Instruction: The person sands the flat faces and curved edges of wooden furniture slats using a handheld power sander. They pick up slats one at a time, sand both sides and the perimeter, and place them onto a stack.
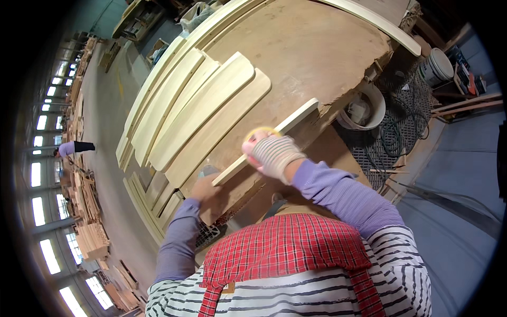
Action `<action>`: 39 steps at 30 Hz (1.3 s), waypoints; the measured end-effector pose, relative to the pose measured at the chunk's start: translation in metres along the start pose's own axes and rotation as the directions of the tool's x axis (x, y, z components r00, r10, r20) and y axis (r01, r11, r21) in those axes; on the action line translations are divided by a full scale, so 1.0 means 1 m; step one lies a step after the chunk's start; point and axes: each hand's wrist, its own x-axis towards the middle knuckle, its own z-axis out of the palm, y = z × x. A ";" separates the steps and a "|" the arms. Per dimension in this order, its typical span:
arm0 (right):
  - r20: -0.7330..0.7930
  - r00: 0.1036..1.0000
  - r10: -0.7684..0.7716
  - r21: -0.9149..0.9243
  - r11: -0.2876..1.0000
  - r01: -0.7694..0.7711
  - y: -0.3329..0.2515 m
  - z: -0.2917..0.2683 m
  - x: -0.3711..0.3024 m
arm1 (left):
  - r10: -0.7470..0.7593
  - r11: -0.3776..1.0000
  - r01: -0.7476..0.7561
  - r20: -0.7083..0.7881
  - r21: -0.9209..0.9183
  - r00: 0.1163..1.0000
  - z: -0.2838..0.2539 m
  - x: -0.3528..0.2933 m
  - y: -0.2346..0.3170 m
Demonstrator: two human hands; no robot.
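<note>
A narrow pale wooden slat [298, 115] lies slantwise along the near edge of the worktable. My right hand [274, 154], in a striped knit glove, is closed around a round yellow-edged pad [262, 130] that looks like a sanding pad; it is pressed on the slat's middle and slightly blurred. At the slat's left end, my left hand [208, 190] grips the wood, its fingers partly hidden. A small grey-blue patch [209, 170] shows beside those fingers; I cannot make out what it is.
Curved wooden boards [211, 100] lie stacked on the brown worktable [317, 47] to the left. A curved rail [377, 22] rests at the far right. Beyond the table's ragged edge stand a white bucket [376, 108], a paint pail [436, 66] and hoses [391, 134] on black matting. A person [74, 148] stands far left.
</note>
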 end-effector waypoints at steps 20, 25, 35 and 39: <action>-0.006 0.985 0.173 -0.238 0.956 -0.169 -0.020 0.013 -0.022 | 0.264 0.900 -0.082 -0.387 0.427 0.883 0.093 -0.095 -0.068; -0.282 0.782 0.556 0.008 0.816 -0.578 0.080 -0.091 -0.024 | 0.261 0.906 -0.081 -0.399 0.415 0.879 0.085 -0.089 -0.059; -0.073 0.988 -0.139 -0.194 0.973 0.122 -0.014 0.015 -0.032 | 0.231 0.926 -0.091 -0.358 0.367 0.905 0.078 -0.088 -0.069; -0.238 0.926 0.293 -0.247 0.904 -0.350 -0.012 -0.031 0.008 | 0.146 0.953 -0.043 -0.329 0.300 0.933 0.076 -0.088 -0.064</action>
